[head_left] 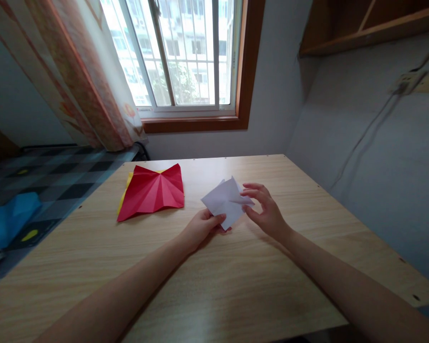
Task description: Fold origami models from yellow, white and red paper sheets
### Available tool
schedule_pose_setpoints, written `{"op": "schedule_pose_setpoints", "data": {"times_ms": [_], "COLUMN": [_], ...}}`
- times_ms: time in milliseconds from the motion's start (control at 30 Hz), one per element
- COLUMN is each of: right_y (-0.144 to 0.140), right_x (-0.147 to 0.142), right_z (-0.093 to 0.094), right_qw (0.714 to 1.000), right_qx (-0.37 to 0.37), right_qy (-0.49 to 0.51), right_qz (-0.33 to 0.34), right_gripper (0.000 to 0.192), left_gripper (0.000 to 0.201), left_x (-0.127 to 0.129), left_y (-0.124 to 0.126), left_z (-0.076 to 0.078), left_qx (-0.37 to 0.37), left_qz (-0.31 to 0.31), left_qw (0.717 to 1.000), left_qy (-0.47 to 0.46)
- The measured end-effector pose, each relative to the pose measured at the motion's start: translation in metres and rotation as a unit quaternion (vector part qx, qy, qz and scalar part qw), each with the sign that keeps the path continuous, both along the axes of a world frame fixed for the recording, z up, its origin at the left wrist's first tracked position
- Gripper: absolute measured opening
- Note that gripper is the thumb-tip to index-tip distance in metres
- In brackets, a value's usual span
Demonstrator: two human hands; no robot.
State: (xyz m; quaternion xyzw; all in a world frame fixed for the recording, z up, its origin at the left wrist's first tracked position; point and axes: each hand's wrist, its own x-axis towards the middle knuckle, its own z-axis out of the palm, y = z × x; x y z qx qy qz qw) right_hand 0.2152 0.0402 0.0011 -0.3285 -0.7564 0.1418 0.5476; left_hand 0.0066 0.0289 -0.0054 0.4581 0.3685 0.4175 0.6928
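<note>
A folded white sheet of paper [226, 202], roughly diamond-shaped with creases and raised flaps, is held just above the wooden table [200, 286]. My left hand [203, 224] grips its lower left edge, thumb on top and fingers underneath. At the right corner, my right hand [266, 209] has the paper between its thumb and fingers. Left of my hands lies a creased red sheet of paper [153, 193], its folds fanning out from the top middle. A yellow sheet [128, 183] pokes out from beneath the red one.
Beside the table on the left is a checkered bed cover [78, 166] with a blue folded paper [12, 216] on it. A patterned curtain [82, 71] hangs by the window [186, 57]. On the right wall are a shelf [372, 38] and a socket with a cable [407, 83].
</note>
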Motion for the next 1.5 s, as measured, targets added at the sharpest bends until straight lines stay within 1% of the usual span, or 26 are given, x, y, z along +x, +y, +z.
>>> {"op": "schedule_pose_setpoints", "data": {"times_ms": [100,200,300,433,533,667,800,967,1067,1167,1267,1333,1433,1500], "right_y": [-0.001,-0.001,-0.001,0.001,0.002,0.001,-0.001,-0.002,-0.003,-0.003,-0.004,-0.004,-0.006,-0.007], "right_x": [-0.001,-0.002,-0.002,-0.001,0.000,0.001,0.001,0.001,0.000,-0.001,-0.002,-0.003,-0.003,-0.003], "right_z": [-0.001,-0.003,-0.006,-0.008,-0.009,-0.010,-0.010,-0.009,-0.008,-0.009,-0.009,-0.009,-0.007,-0.006], "right_qw": [0.999,0.999,0.997,0.996,0.996,0.991,0.989,0.990,0.989,0.986,0.983,0.982,0.987,0.992], "right_qx": [-0.022,-0.037,-0.046,-0.054,-0.031,0.008,0.008,0.013,0.024,0.042,0.060,0.063,0.039,-0.001], "right_qy": [0.012,0.005,0.005,-0.013,-0.046,-0.112,-0.137,-0.134,-0.136,-0.151,-0.168,-0.170,-0.150,-0.113], "right_qz": [0.022,0.036,0.055,0.066,0.068,0.066,0.053,0.050,0.049,0.048,0.051,0.050,0.051,0.062], "right_gripper": [0.024,0.018,0.023,0.032,0.037,0.044,0.044,0.042,0.041,0.039,0.038,0.039,0.043,0.042], "left_gripper": [0.040,0.039,0.037,0.038,0.041,0.040,0.039,0.051,0.052,0.049,0.046,0.043,0.042,0.041], "left_x": [0.001,0.001,0.000,-0.002,0.000,0.001,-0.001,-0.007,-0.007,-0.004,-0.001,0.001,0.002,0.002], "left_y": [0.000,0.001,0.001,0.001,0.000,-0.002,-0.002,-0.001,-0.001,0.000,0.000,0.001,0.002,0.001], "left_z": [-0.001,-0.002,-0.003,-0.002,0.000,0.003,0.006,0.007,0.006,0.004,0.002,0.001,0.000,-0.001], "left_qx": [-0.009,-0.014,-0.014,-0.012,-0.014,-0.004,-0.006,-0.002,0.006,0.007,0.004,-0.001,-0.008,-0.003], "left_qz": [0.006,0.010,0.012,-0.002,-0.004,-0.002,-0.014,-0.060,-0.067,-0.034,0.033,0.072,0.104,0.110], "left_qw": [1.000,1.000,1.000,1.000,1.000,1.000,1.000,0.998,0.997,0.998,0.999,0.997,0.992,0.991], "left_qy": [-0.004,-0.004,0.000,0.005,0.000,-0.004,-0.008,-0.032,-0.043,-0.045,-0.030,-0.036,-0.069,-0.080]}}
